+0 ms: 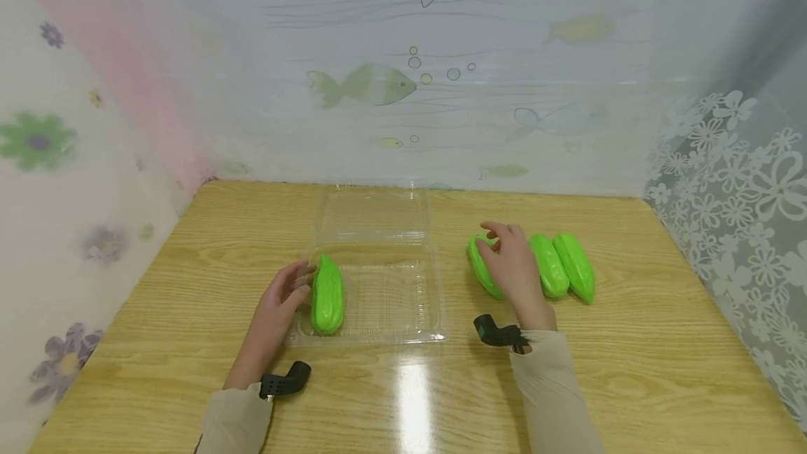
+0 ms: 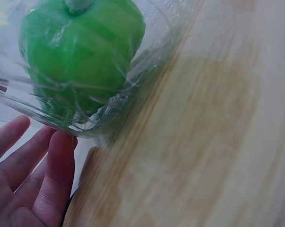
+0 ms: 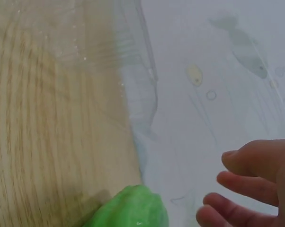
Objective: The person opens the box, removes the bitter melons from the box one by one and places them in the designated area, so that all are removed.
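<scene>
A clear plastic clamshell box (image 1: 435, 300) lies with its lid folded back on the table. One bright green ridged toy gourd (image 1: 328, 296) sits lengthwise at the left end of its tray. My left hand (image 1: 277, 310) is beside that end, its fingertips right at the clear wall in the left wrist view. Three more green gourds lie to the right of the box. My right hand (image 1: 513, 268) is over the leftmost of these, the gourd (image 1: 479, 268), partly covering it. In the right wrist view the fingers (image 3: 249, 163) are spread apart with nothing between them.
Two gourds lie side by side right of my right hand, a middle gourd (image 1: 550, 266) and an outer gourd (image 1: 575, 268). The wooden table (image 1: 353, 398) meets a fish-patterned wall (image 1: 252, 118) at the back. The open lid (image 1: 375, 212) reaches toward that wall.
</scene>
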Available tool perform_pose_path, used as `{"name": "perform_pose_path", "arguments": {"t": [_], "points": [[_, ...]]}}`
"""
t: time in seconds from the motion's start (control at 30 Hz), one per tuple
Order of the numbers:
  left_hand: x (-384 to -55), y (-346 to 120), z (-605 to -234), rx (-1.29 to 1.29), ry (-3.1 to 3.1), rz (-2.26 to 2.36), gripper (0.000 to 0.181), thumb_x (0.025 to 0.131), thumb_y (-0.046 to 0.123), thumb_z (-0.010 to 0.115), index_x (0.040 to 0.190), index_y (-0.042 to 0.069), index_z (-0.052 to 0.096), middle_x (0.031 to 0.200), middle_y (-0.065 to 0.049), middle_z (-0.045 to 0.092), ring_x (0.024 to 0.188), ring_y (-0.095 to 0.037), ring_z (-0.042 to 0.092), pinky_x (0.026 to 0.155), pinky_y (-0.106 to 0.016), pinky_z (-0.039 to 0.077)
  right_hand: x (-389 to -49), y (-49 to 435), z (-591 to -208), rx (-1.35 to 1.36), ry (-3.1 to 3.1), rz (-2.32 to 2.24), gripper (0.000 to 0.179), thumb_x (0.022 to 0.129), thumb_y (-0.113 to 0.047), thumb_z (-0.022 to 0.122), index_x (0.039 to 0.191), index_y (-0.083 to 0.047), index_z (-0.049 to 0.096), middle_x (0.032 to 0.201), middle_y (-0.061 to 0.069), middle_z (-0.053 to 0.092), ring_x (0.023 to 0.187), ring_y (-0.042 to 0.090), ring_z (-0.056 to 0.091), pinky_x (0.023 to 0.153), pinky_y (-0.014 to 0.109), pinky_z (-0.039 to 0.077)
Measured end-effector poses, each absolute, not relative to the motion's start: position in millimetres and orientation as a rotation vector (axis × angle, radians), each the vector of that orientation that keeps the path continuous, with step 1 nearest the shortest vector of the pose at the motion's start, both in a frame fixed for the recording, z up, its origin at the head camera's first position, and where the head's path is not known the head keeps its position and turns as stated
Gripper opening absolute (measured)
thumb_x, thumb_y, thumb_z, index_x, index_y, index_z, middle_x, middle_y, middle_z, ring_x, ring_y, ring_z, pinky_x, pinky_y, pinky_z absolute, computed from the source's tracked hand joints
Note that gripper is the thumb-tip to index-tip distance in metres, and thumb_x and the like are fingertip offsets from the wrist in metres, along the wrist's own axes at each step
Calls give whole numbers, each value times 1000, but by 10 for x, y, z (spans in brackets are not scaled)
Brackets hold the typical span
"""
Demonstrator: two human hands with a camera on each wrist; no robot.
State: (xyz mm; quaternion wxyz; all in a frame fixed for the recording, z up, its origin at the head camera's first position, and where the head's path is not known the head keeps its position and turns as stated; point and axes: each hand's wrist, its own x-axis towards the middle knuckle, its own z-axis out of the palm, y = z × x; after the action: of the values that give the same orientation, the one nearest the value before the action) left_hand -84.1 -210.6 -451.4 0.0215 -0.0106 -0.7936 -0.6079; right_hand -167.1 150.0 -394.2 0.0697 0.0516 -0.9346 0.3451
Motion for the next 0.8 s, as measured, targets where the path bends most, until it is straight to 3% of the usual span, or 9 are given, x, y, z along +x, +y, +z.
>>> {"name": "perform_pose_path", "arguments": {"t": [0.27,0.6,0.8], "points": [[-792,-2073,-4399,-7,-2471,-1898,44,95,20,45,136,14,33,136,-8,38,121,-25,38,88,-41,42,-1638,1454,-3863,277,-2769,1128,35,90,-33,51,121,-17,54,103,2,58,90,18,54,72,36,44],[-839,-2118,-4522,-35,-2473,-1868,44,94,29,45,136,19,34,135,-4,40,120,-21,39,84,-31,44,-1590,1306,-3801,453,-2757,1376,36,90,-38,51,121,-21,54,100,-1,61,87,16,57,73,35,45],[-836,-2122,-4518,-30,-2485,-1856,44,94,29,45,136,19,34,135,-4,39,121,-21,39,86,-34,43,-1566,1229,-3794,513,-2764,1373,33,90,-36,52,120,-22,55,96,-3,62,81,13,59,69,33,46]]}}
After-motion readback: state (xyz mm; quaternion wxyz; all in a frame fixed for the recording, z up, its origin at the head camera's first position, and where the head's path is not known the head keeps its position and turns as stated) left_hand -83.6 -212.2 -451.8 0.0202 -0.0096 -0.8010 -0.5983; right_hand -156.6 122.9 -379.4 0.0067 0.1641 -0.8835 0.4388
